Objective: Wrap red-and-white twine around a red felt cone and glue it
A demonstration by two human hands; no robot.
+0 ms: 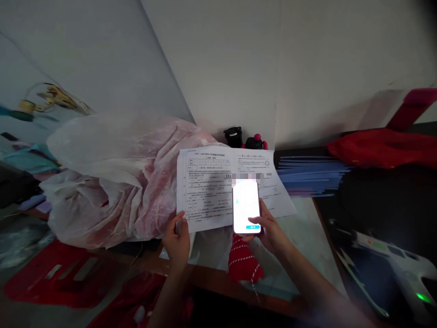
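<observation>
Printed paper sheets (205, 182) with lines of text are spread before me. My left hand (176, 234) pinches the lower left corner between thumb and fingers. In my right hand (268, 228) is a smartphone (246, 205) with a bright white screen, held upright in front of the paper. The right thumb lies over the lower part of the screen, near a blue button. Part of the paper is hidden behind the phone. Just below the phone lies a red knitted piece (244, 262) with white twisted stripes.
Large translucent plastic bags (116, 182) with pinkish contents fill the left side. A red plastic stool (51, 275) stands lower left. Blue strips (310, 175), a red bag (382, 146) and a white device (399, 259) with a green light lie right. Dark containers (234, 135) stand against the wall.
</observation>
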